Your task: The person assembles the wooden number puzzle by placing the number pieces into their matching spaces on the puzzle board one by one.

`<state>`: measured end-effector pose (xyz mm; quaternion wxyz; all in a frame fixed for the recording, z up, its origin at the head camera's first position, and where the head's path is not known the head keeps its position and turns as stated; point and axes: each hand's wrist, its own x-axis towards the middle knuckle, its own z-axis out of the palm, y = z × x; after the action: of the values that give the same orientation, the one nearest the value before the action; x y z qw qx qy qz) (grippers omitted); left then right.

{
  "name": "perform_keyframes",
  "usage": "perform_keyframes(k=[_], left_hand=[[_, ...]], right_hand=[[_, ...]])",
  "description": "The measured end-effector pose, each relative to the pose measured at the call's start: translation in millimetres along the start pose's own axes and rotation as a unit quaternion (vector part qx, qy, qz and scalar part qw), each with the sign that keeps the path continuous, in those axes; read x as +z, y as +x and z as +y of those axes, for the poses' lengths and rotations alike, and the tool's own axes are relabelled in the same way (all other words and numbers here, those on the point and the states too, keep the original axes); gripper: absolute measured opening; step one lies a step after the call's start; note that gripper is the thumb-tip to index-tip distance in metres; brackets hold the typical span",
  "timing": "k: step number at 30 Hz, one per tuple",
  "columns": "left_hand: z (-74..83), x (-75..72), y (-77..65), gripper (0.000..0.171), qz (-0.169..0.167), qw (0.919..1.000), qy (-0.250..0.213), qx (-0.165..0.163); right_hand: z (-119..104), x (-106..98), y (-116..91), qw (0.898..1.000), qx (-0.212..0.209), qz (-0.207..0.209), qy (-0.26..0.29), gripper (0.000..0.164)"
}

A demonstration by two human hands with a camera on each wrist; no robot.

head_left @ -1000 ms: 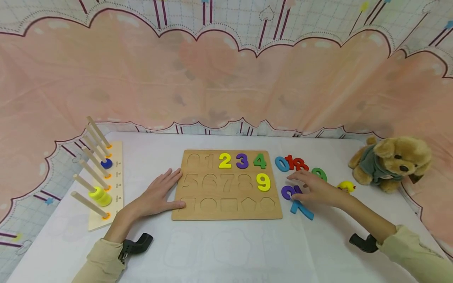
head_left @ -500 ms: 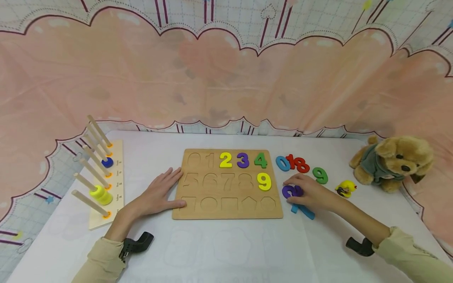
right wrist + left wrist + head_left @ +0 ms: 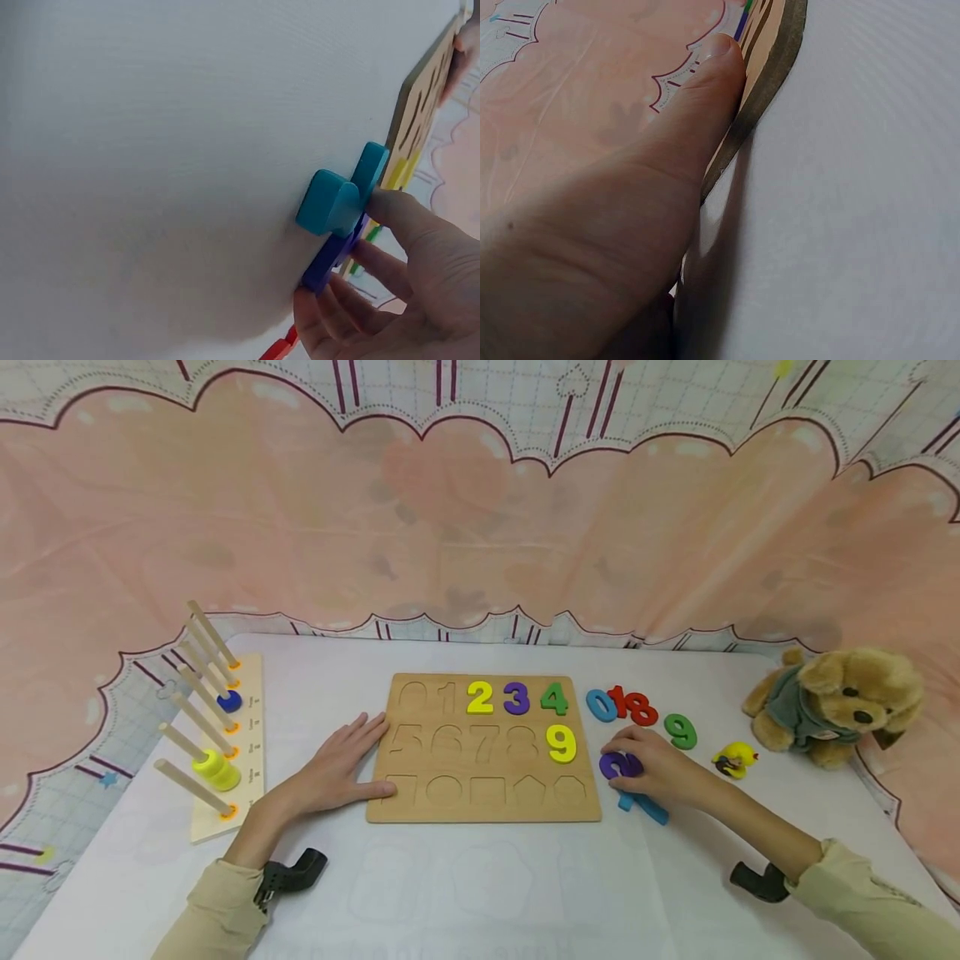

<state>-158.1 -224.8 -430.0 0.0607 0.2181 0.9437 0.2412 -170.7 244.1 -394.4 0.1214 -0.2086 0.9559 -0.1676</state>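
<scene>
My left hand lies with fingers spread at the left edge of a wooden number board, its thumb on the board's lower left. A yellow 2, a purple 3, a green 4 and a yellow 9 sit in their recesses. To the right of the board, my right hand pinches a purple number piece, partly hidden by the fingers. Under the thumb is a blue 7, close against the purple piece in the right wrist view.
Beyond the right hand lie a blue 0, a red 1, a red 8 and a green number piece. A rubber duck and plush dog stand farther right. A peg stand with rings is at left.
My right hand has moved slightly left and down, and its fingers have closed on the purple piece. The green piece and duck are more exposed now. My left hand stays on the board.
</scene>
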Motion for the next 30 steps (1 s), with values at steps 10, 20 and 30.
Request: perform_keyframes(k=[10, 20, 30], left_hand=[[0.6, -1.3, 1.2, 0.099, -0.001, 1.0000, -0.001, 0.000], [-0.3, -0.6, -1.3, 0.099, -0.003, 1.0000, -0.008, -0.001], [-2.6, -0.7, -1.7, 0.098, -0.003, 1.0000, -0.007, -0.003]], right_hand=[[-32, -29, 20, 0.998, -0.033, 0.059, 0.001, 0.044], [-119, -14, 85, 0.983, -0.179, -0.032, -0.013, 0.044], [-182, 1, 134, 0.949, -0.294, -0.101, -0.055, 0.042]])
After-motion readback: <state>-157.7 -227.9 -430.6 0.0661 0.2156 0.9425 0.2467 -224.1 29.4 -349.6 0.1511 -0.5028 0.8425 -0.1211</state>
